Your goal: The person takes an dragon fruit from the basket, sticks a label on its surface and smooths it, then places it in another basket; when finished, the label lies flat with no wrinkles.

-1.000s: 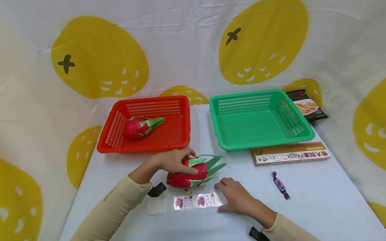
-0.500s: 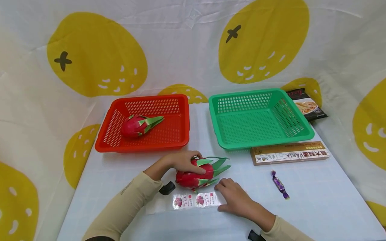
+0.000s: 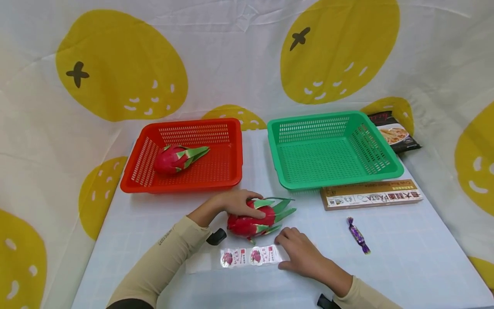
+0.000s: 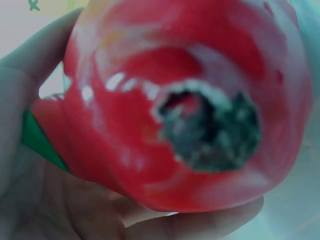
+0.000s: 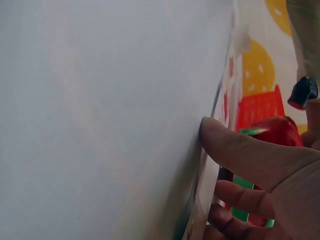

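Observation:
My left hand (image 3: 240, 203) grips a red dragon fruit (image 3: 247, 225) on the table, its green leaf tips pointing right. The left wrist view looks at the blurred stem end of the fruit, with thumb and fingers on either side. In front of the fruit lies a clear strip of labels (image 3: 248, 256) with printed dragon fruit pictures. At the strip's right end my right hand (image 3: 302, 254) holds it, thumb on the near edge and curled fingers on the far edge. The right wrist view has this strip (image 5: 205, 190) edge-on between thumb and fingers.
Behind my left hand stands a red basket (image 3: 185, 187) holding another dragon fruit (image 3: 170, 160). A green basket (image 3: 343, 177) stands to its right. A pasta box (image 3: 372, 195), a black food packet (image 3: 393, 131) and a purple wrapped candy (image 3: 358, 236) lie on the right.
My left hand has shifted the dragon fruit a little to the right, mostly in the first half second. My right hand and the label strip have stayed nearly in place.

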A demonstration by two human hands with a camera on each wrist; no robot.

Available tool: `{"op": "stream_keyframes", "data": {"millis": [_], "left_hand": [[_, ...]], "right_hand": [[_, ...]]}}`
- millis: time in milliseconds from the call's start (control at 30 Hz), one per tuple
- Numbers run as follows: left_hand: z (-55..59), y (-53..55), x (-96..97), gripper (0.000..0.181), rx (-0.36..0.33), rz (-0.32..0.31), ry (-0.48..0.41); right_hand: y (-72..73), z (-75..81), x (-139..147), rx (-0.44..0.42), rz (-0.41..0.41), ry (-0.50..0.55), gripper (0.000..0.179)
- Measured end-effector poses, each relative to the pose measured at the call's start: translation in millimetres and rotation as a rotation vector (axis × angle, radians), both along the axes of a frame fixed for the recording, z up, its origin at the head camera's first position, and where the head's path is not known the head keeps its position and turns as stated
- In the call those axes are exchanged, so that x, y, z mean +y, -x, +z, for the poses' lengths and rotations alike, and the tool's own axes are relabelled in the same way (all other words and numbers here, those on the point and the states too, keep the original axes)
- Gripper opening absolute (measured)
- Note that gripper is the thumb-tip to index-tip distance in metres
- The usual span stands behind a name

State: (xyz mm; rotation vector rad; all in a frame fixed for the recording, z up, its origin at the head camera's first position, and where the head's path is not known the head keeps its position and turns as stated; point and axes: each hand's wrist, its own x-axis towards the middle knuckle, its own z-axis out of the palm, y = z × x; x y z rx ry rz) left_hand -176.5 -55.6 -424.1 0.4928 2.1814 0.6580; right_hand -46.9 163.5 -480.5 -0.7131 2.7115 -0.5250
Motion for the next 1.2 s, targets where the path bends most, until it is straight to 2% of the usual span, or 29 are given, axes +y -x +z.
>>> {"op": "stream_keyframes", "data": {"millis": [133, 233, 367, 733, 900, 967, 1067, 1200], "left_hand": [[4.3, -2.1, 0.6, 0.078, 0.079, 0.016, 0.011], [7.4, -3.8, 1.2, 0.075, 0.122, 0.045, -0.022], [9.7, -6.6, 1.3, 0.069, 0.142, 0.062, -0.068], [9.9, -19.9, -5.3, 0.063, 0.229, 0.033, -0.098], [9.7, -22.7, -4.5, 0.063, 0.25, 0.077, -0.095], [7.9, -22.3, -2.6, 0.061, 0.284, 0.115, -0.1], [4.4, -21.0, 1.9, 0.055, 0.371, 0.17, -0.114], [2.0, -19.3, 6.4, 0.05, 0.482, 0.19, -0.124]], "right_hand": [[-0.8, -0.4, -0.3, 0.02, 0.002, -0.014, 0.051], [-1.7, -0.2, -0.1, 0.034, 0.004, -0.012, 0.05], [-3.0, 0.1, -0.5, 0.043, 0.003, -0.014, 0.05], [-7.7, 3.8, 0.4, 0.092, -0.013, -0.027, 0.052], [-9.8, 4.8, 2.2, 0.103, -0.012, -0.009, 0.053], [-10.8, 4.3, 2.6, 0.116, -0.006, -0.002, 0.053], [-12.3, 3.1, 2.8, 0.133, -0.003, 0.003, 0.053], [-13.0, 1.5, 2.5, 0.132, -0.004, 0.002, 0.053]]}}
